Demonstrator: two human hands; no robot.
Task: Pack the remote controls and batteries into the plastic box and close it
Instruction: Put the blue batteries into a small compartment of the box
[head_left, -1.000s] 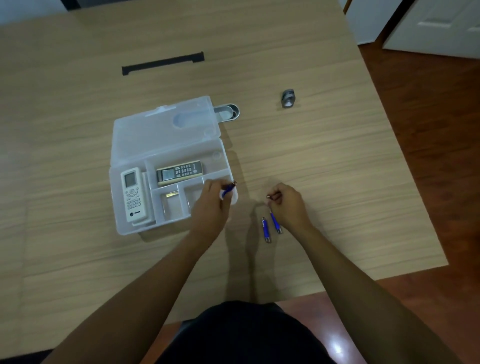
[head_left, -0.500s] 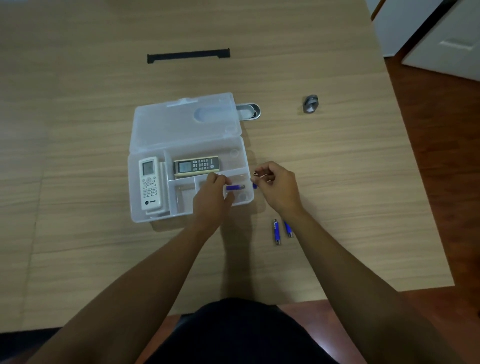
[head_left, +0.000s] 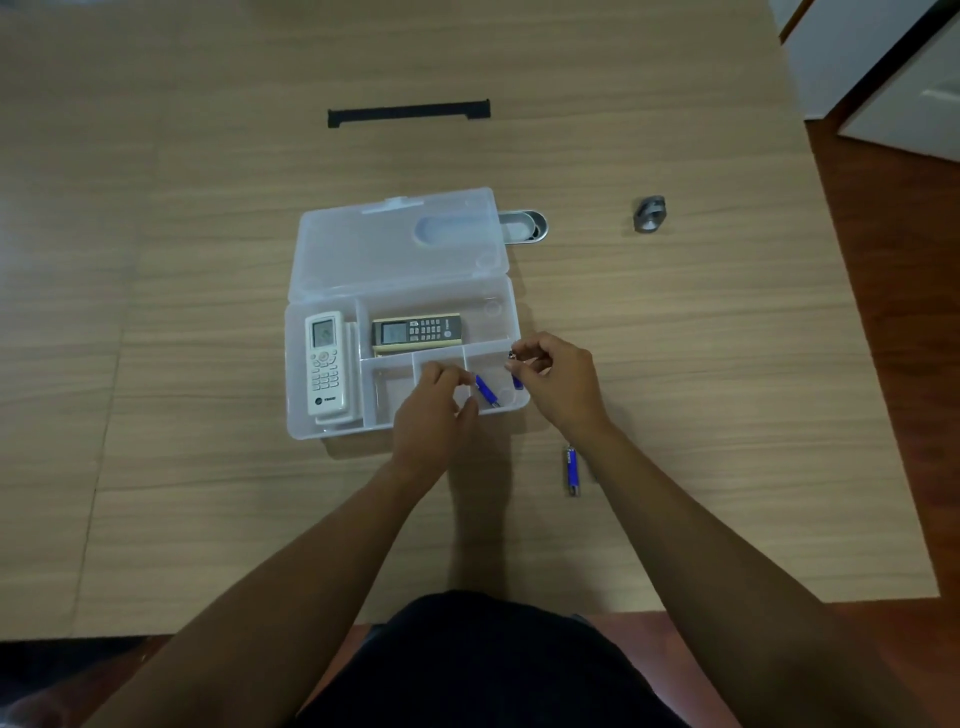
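The clear plastic box (head_left: 332, 431) lies open, its lid (head_left: 384, 254) flat behind it. A white remote (head_left: 325, 364) fills the left compartment and a dark remote (head_left: 417, 330) lies in the back one. One blue battery (head_left: 487, 390) rests in the front right compartment, just off the fingertips of my left hand (head_left: 434, 410), which holds nothing. My right hand (head_left: 558, 382) hovers over the box's right edge, pinching another blue battery (head_left: 516, 380). On the table by my right wrist lies a further blue battery (head_left: 572, 469); my forearm may hide another.
A black strip (head_left: 409, 112) lies on the wooden table (head_left: 675, 364) beyond the box. A grey oval dish (head_left: 525, 226) pokes out from behind the lid. A small grey metal piece (head_left: 649, 213) sits at the right. The table's right edge drops to a red-brown floor.
My left hand carried a battery into the front right compartment and let it go. My right hand lifted a battery from the table and brought it to the box's right edge.
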